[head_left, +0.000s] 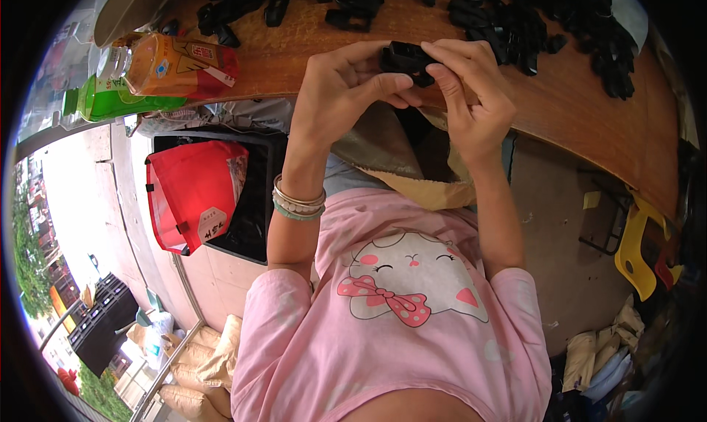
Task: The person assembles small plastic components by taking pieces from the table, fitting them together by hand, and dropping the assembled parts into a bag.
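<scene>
Between my two hands, just over the near edge of the wooden table (272,72), is a small black plastic part (407,60). My left hand (346,87) grips its left side, the thumb lying along the lower edge. On the other side, my right hand (471,90) pinches the part between thumb and fingertips. Its exact kind is too small to make out. Similar black parts lie loose beyond my hands: a spread-out pile (508,24) to the right and a few pieces (353,13) straight ahead.
Bottles with orange (180,65) and green (132,98) colouring stand at the table's left. Below them, a red bag (195,194) rests on a black crate (258,201). A yellow plastic piece (633,249) is at right. Brown sacks (199,378) lie low on the left.
</scene>
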Demonstrator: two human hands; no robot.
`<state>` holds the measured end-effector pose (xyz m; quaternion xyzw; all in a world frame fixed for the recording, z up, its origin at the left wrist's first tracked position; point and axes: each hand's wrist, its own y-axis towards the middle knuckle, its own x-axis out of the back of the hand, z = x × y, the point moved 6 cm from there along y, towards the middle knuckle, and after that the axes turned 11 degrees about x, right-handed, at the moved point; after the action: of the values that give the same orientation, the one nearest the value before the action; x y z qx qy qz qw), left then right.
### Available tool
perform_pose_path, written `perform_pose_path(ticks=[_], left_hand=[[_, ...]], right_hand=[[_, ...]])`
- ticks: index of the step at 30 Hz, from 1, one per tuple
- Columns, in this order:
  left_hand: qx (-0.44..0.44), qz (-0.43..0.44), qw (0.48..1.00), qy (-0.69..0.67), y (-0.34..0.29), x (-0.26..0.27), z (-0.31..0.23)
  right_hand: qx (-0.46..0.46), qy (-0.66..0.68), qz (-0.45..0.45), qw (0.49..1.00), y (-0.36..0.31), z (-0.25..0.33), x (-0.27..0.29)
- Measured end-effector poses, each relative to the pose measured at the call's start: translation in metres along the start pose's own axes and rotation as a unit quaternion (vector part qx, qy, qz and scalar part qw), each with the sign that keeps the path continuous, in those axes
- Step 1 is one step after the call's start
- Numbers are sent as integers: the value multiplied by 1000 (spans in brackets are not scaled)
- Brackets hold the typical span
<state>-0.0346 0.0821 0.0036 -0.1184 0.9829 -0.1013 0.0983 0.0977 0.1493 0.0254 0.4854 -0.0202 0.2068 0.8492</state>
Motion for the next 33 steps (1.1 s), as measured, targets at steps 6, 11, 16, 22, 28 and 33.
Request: perform_pose_path(ticks=[6, 11, 16, 22, 28, 33], left_hand=[[-10, -68, 997, 33, -4, -5, -2], [-137, -106, 973, 150, -14, -13, -12], [-136, -145, 967, 157, -16, -21, -10], [-187, -314, 816, 448, 14, 41, -12], [-245, -301, 739, 550, 15, 33, -19], [-299, -238, 815, 436, 5, 10, -19]], right_hand=[[80, -62, 27, 994, -1, 8, -1], [-175, 123, -14, 977, -10, -5, -7], [-240, 120, -52, 962, -15, -1, 0], [-220, 76, 162, 959, -24, -4, 10], [-65, -371, 90, 922, -13, -29, 36], [-32, -447, 112, 887, -16, -30, 28]])
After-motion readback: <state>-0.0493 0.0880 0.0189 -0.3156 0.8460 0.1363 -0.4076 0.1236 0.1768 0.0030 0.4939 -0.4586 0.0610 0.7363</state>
